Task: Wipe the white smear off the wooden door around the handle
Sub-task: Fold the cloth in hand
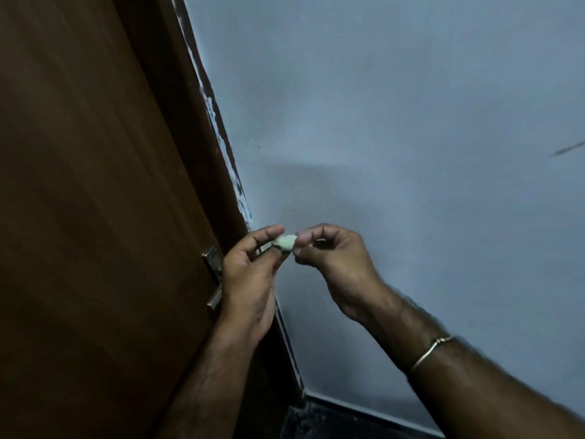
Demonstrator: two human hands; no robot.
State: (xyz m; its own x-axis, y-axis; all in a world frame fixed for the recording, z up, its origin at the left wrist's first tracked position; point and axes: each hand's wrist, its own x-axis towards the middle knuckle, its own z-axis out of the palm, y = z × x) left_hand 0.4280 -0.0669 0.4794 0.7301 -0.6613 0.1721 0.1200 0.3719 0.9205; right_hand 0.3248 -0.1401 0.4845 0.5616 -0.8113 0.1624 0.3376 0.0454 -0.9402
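My left hand (250,274) and right hand (332,264) meet in front of the pale wall (411,122), each grip pinching one end of a small whitish-green wad (286,242) between fingertips, just right of the wooden door (95,185). Wiping looks not yet begun, since the wad is off the wood. The metal handle (213,274) sits partly hidden behind my left hand, and no smear shows around it in the dim light.
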